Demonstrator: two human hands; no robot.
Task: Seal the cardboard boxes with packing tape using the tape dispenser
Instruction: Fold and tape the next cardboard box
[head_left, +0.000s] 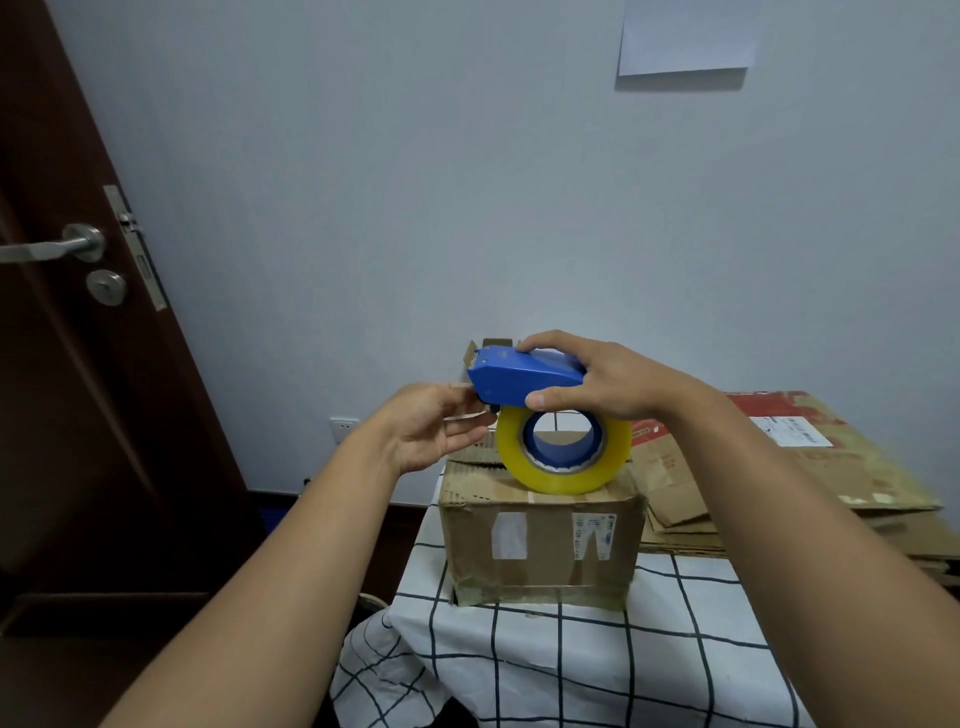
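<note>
A blue tape dispenser (524, 382) carrying a yellowish roll of packing tape (563, 457) is held in the air just above a cardboard box (540, 551). My right hand (597, 382) grips the dispenser's blue body from the right, thumb below and fingers over the top. At the dispenser's left tip, my left hand (431, 434) has its fingers curled by the cutter end and seems to pinch the tape's loose end, which is hard to make out. The box stands on a checked tablecloth (597, 649), with old labels on its front face.
Flattened cardboard sheets (779, 467) are stacked at the right behind the box. Another open box flap (475, 353) shows behind the dispenser against the wall. A dark door (78, 312) with a metal handle stands at the left. A white paper (685, 36) hangs on the wall.
</note>
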